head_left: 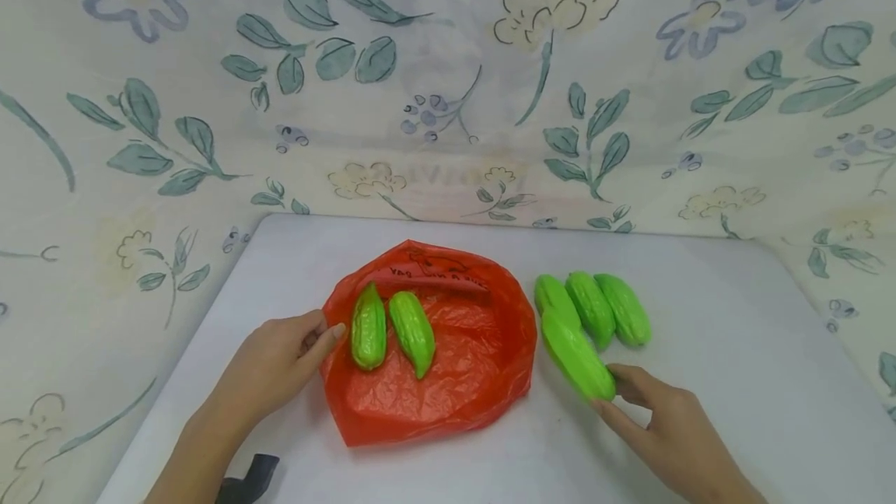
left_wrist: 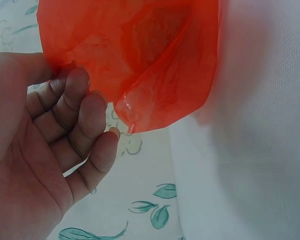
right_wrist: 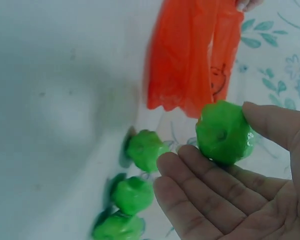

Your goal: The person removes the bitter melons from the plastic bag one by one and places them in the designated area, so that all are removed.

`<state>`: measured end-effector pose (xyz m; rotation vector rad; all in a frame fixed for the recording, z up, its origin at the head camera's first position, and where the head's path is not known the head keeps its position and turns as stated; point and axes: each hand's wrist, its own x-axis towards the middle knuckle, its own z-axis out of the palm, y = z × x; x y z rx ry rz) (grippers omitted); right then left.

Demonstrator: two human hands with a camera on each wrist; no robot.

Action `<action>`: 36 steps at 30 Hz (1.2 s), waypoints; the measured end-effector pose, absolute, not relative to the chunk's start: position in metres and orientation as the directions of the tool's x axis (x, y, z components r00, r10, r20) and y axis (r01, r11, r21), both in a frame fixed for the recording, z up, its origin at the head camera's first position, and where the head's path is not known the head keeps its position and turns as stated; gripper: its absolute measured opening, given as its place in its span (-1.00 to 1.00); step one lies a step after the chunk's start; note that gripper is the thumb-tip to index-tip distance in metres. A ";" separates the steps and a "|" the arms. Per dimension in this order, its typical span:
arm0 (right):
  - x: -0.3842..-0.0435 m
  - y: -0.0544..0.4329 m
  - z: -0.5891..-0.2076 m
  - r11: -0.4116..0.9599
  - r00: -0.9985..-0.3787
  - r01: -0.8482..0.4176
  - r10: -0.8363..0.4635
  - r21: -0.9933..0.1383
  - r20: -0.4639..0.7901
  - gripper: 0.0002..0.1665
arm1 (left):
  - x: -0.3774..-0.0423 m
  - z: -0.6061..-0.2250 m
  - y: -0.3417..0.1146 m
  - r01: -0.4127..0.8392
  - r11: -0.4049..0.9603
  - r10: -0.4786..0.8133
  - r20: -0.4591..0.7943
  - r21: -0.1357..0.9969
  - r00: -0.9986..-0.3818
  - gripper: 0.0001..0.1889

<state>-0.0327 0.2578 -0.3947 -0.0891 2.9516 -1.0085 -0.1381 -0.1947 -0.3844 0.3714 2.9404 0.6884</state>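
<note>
A red plastic bag (head_left: 462, 395) lies with its mouth spread wide on the white table, dark writing on its inner back side. Inside it, towards the left, are two green ridged gourds (head_left: 369, 329). My left hand (head_left: 280, 360) pinches the bag's left rim between thumb and fingers; the left wrist view shows this hand (left_wrist: 55, 125) at the edge of the red plastic (left_wrist: 155, 65). Right of the bag, my right hand (head_left: 654, 418) holds another green gourd (head_left: 575, 352) by its near end. In the right wrist view this gourd (right_wrist: 224, 132) appears end-on, between thumb and fingers.
Three more green gourds (head_left: 623, 309) lie side by side on the table (head_left: 728, 333), right of the bag. Floral cloth (head_left: 448, 99) rises behind the table and along its sides. A black object (head_left: 248, 479) shows by my left forearm.
</note>
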 end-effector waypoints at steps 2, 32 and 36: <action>-0.031 0.260 -0.399 0.789 -0.998 -0.024 -0.053 -0.614 -0.030 -0.46 | -0.138 -0.385 -0.195 0.206 0.868 0.253 -0.046 0.452 -0.966 -0.74; -0.033 0.257 -0.428 0.895 -0.972 0.109 0.006 -0.433 -0.234 -0.35 | -0.137 -0.389 -0.194 0.207 0.865 0.250 -0.033 0.457 -0.968 -0.74; -0.033 0.256 -0.427 0.900 -0.971 0.112 0.010 -0.421 -0.238 -0.34 | -0.137 -0.389 -0.194 0.210 0.867 0.252 -0.035 0.451 -0.967 -0.73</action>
